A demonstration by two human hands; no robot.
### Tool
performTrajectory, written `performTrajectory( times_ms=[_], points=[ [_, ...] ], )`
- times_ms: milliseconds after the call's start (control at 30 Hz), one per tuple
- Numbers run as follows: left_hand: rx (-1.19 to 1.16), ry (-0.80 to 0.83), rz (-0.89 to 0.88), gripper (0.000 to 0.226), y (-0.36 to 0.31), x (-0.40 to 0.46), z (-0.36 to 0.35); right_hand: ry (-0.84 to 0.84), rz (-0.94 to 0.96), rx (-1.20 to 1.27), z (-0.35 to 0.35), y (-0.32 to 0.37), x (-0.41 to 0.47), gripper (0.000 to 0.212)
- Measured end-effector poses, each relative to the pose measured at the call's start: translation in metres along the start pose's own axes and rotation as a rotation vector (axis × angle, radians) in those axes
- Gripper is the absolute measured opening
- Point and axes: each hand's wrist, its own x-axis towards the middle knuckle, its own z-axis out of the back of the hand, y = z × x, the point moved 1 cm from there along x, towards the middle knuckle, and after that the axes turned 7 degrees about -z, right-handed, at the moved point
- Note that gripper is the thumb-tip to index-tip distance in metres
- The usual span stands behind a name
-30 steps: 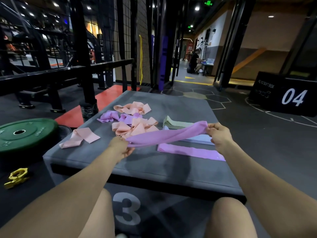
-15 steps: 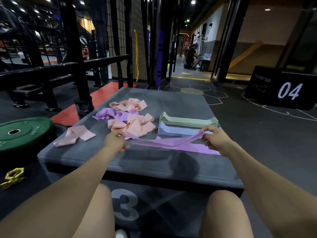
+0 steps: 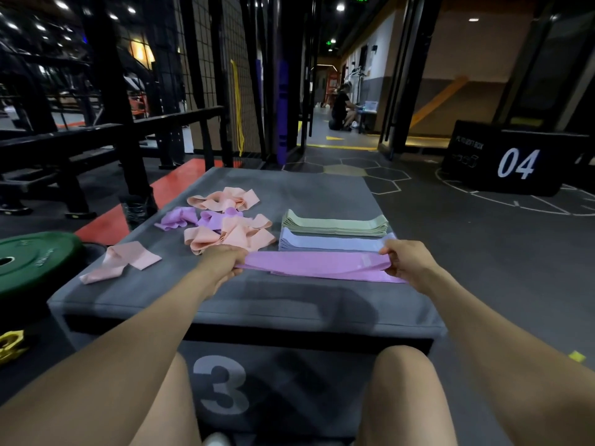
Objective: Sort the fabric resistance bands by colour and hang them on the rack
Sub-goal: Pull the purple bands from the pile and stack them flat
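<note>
The left hand [image 3: 222,260] and right hand [image 3: 404,260] each pinch one end of a purple band [image 3: 309,264], held flat over the box [image 3: 257,304], just before the blue stack [image 3: 331,243].

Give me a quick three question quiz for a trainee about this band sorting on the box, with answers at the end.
1. True or false: both hands hold the purple band by its ends.
2. Which neat stack lies farthest from the person: A green stack, B blue stack, C peach?
3. Fill in: the loose single peach band lies near the box's ____ edge, beside the green weight plate.

Key: 1 true, left hand and right hand each have a grip on one end. 2 A. 3 left.
</note>
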Motion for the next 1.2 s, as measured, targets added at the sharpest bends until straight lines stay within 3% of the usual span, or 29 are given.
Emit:
performTrajectory(
  times_ms=[167, 367, 500, 700, 867, 1067, 1200],
  points=[
    [0.046, -0.010, 0.002, 0.007, 0.003, 0.008, -0.023, -0.047, 0.055, -0.194, 0.021, -0.016, 0.009, 0.024],
    [0.245, -0.042, -0.143, 0.026, 0.012, 0.020, -0.050, -0.140, 0.026, -0.150, 0.044, -0.028, 0.024, 0.021],
    [0.225, -0.078, -0.085, 0.036, 0.016, 0.034, -0.070, -0.205, -0.015, -0.080, 0.052, -0.030, 0.040, 0.018],
    [0.273, -0.101, -0.073, 0.008, 0.015, 0.057, -0.085, -0.269, -0.057, -0.002, 0.049, -0.030, 0.070, 0.025],
    [0.345, -0.116, -0.034, 0.019, 0.030, 0.072, -0.079, -0.315, -0.054, -0.109, 0.039, -0.039, 0.086, 0.021],
    [0.522, -0.108, -0.018, 0.003, 0.040, 0.075, -0.079, -0.362, -0.045, -0.290, 0.034, -0.047, 0.091, 0.009],
    [0.594, -0.078, -0.017, 0.007, 0.041, 0.073, -0.081, -0.379, -0.048, -0.364, 0.035, -0.048, 0.091, 0.008]
  ],
)
